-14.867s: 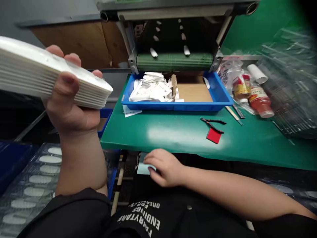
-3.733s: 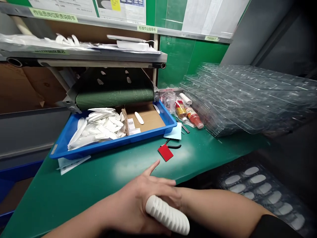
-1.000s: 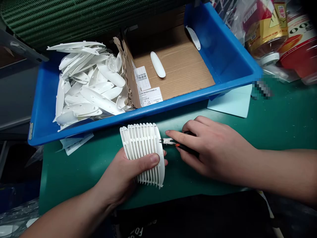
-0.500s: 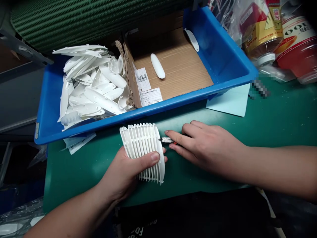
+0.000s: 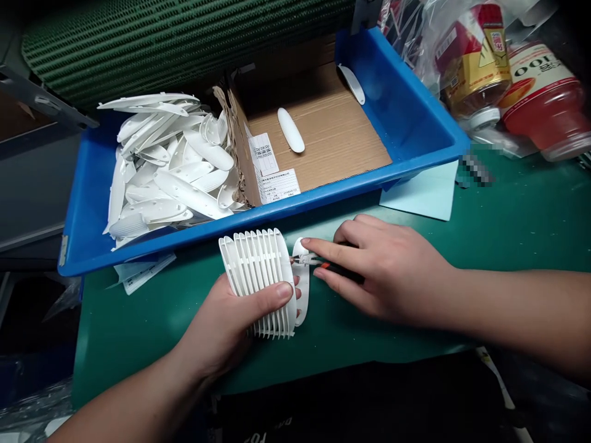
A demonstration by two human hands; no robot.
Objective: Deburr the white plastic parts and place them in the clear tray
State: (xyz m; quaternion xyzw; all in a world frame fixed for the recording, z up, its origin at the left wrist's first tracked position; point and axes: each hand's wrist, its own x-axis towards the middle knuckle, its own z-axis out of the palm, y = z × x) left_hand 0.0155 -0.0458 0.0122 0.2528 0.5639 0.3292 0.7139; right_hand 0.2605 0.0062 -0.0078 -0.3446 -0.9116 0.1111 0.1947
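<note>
My left hand point(image 5: 240, 314) is closed round a stack of curved white plastic parts point(image 5: 258, 271), thumb across the front, the parts fanned side by side like ribs. One white oval piece point(image 5: 303, 289) stands apart at the right end of the stack, close to my left fingertips. My right hand point(image 5: 373, 264) grips small nippers point(image 5: 341, 269) with dark and orange handles. Their metal jaws point left, between the stack and the separate piece. The right index finger stretches forward along the tool, its tip by the top of that piece.
Behind my hands stands a blue bin point(image 5: 258, 212) with a cardboard divider point(image 5: 236, 141). Many white parts point(image 5: 170, 166) fill its left side; two lie on the right side. Drink bottles point(image 5: 475, 67) and plastic bags are at the right. A pale blue sheet point(image 5: 420, 191) lies under the bin.
The rightmost white piece has come away from the stack, leaving a gap. The nipper tips now sit in that gap. The camera view has shifted slightly.
</note>
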